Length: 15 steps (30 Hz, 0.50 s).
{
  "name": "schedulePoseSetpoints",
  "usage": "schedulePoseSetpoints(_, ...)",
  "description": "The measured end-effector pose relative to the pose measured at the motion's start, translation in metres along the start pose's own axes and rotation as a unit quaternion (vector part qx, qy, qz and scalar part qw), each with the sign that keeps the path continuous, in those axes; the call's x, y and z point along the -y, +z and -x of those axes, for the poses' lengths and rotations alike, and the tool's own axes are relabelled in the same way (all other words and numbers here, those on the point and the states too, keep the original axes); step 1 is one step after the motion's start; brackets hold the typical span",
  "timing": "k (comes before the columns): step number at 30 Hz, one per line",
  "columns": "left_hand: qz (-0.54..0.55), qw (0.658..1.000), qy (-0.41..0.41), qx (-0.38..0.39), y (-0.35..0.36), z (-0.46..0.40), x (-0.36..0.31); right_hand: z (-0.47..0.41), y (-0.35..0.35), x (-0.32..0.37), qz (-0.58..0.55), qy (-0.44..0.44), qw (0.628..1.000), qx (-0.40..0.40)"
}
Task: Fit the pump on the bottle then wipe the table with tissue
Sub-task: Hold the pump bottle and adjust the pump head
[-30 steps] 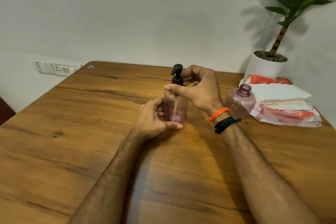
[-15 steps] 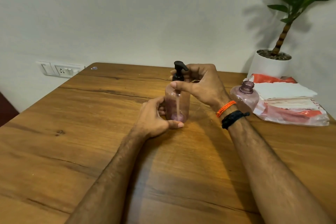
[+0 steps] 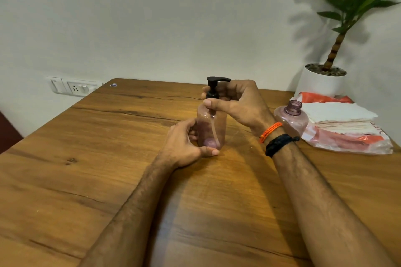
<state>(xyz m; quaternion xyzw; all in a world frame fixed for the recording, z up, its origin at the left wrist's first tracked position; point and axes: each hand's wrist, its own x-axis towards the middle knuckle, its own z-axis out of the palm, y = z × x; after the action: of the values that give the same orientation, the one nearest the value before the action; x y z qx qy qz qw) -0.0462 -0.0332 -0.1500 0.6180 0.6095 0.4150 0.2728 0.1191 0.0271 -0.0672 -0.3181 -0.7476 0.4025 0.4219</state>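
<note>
A clear pink bottle [image 3: 211, 129] stands upright in the middle of the wooden table [image 3: 86, 158]. A black pump [image 3: 213, 88] sits in its neck, its tube reaching down inside, its spout pointing right. My left hand [image 3: 184, 145] grips the bottle's lower body from the left. My right hand [image 3: 236, 104] pinches the pump's collar at the neck, thumb in front. A stack of white tissues [image 3: 338, 112] lies on a red and clear plastic pack at the right.
A second pink bottle [image 3: 291, 120] without a pump stands just right of my right wrist, against the tissue pack [image 3: 347, 138]. A white pot with a plant [image 3: 321, 81] sits at the back right corner. Wall sockets [image 3: 73, 88] are at the left.
The pump's spout has turned from pointing left toward me round to pointing right, as my right hand twists the collar. My left hand keeps hold of the bottle.
</note>
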Motion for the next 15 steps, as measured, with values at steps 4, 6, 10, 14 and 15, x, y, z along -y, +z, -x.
schedulePoseSetpoints(4,0.001,1.000,-0.002,0.005,-0.0008,0.0002,0.0032,-0.0001,0.0053,-0.0006,0.055,0.007,0.998,-0.028)
schedulePoseSetpoints(6,-0.002,1.000,-0.004,0.005,-0.0006,-0.0006,0.0043,-0.0004,0.0073,-0.0014,0.063,0.004,0.997,-0.054)
schedulePoseSetpoints(10,-0.011,1.000,0.000,-0.005,0.0014,-0.0022,0.0043,-0.0017,0.0050,-0.0005,0.023,-0.006,0.999,-0.042)
schedulePoseSetpoints(14,-0.014,1.000,0.002,-0.007,0.0024,-0.0031,0.0044,-0.0015,0.0013,0.0022,0.030,-0.013,0.999,-0.006)
schedulePoseSetpoints(15,-0.015,1.000,0.003,-0.008,0.0019,-0.0031,0.0045,-0.0012,0.0018,0.0025,0.037,-0.010,0.999,-0.010)
